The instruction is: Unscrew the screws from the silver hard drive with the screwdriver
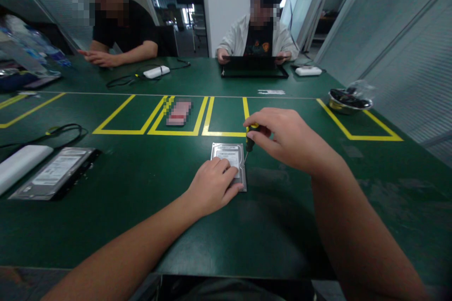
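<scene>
1. Hard drive is lying flat on the green table, dead centre before you.
2. Your left hand is pressing down on its near half, fingers spread flat.
3. Your right hand is pinching a screwdriver closed, tip touching the drive's 3 o'clock edge.
4. Second drive is lying at 9 o'clock; metal bowl at 2 o'clock.

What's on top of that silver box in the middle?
The left hand lies flat on the hard drive, hiding part of its white label. The right hand holds a screwdriver at its right edge.
</scene>
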`<state>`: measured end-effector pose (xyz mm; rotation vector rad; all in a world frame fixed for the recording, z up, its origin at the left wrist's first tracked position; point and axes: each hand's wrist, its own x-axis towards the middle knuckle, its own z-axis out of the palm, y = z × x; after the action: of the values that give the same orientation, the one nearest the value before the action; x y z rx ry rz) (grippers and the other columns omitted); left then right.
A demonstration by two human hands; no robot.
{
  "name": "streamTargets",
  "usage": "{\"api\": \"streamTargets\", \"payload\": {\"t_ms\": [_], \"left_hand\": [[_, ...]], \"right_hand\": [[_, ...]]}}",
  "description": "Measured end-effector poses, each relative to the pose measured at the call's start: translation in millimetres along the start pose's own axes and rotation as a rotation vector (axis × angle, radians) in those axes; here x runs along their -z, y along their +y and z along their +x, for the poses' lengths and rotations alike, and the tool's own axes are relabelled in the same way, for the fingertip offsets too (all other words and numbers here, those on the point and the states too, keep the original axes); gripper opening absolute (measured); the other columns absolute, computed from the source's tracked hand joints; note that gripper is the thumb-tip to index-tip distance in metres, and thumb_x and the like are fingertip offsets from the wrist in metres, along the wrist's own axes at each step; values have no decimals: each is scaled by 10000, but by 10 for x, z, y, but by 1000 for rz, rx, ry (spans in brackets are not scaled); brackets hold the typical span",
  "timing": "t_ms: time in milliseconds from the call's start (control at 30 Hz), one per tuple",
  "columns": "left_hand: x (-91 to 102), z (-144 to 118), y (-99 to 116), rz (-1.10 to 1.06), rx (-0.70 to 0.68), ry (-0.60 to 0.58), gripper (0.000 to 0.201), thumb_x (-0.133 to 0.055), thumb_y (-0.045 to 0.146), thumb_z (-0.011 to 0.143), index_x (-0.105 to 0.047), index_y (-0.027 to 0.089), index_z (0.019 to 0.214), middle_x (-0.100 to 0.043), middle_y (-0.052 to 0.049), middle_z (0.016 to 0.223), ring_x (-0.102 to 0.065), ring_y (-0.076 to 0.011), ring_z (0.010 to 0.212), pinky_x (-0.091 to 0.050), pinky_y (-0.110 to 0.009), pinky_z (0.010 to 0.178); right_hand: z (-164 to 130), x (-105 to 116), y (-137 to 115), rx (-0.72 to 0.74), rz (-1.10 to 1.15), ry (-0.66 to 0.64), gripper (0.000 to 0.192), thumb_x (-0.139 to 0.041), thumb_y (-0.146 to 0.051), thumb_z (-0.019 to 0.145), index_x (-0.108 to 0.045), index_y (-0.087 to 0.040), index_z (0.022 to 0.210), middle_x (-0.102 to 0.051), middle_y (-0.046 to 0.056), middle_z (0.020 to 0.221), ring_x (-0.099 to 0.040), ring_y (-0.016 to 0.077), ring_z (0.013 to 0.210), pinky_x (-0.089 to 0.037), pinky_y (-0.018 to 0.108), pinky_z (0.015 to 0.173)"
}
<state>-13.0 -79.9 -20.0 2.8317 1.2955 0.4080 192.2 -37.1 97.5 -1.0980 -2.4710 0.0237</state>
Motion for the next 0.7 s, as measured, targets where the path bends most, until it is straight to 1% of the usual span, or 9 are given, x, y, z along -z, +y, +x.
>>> {"api": "streamTargets", "payload": {"t_ms": [200,700], "left_hand": [[0,0,-2,-8,-5,8,295,-524,442,932,-641,180,999,-580,-93,957,-511,-249,876,-436,-401,774],[0,0,-7,4,2,-14,308,-496,452,945,-632,184,1014,-575,-91,978,-511,-260,902,-432,-416,786]], "right_hand": [[-2,-16,21,-6,-15,17,146,-567,-216,894,-675,-155,972,-669,54,879,-572,178,767,-394,290,735],[3,15,-1,-5,-29,-16,176,-545,-225,918,-697,-149,966,-692,69,915,-599,194,821,-398,295,758]]}}
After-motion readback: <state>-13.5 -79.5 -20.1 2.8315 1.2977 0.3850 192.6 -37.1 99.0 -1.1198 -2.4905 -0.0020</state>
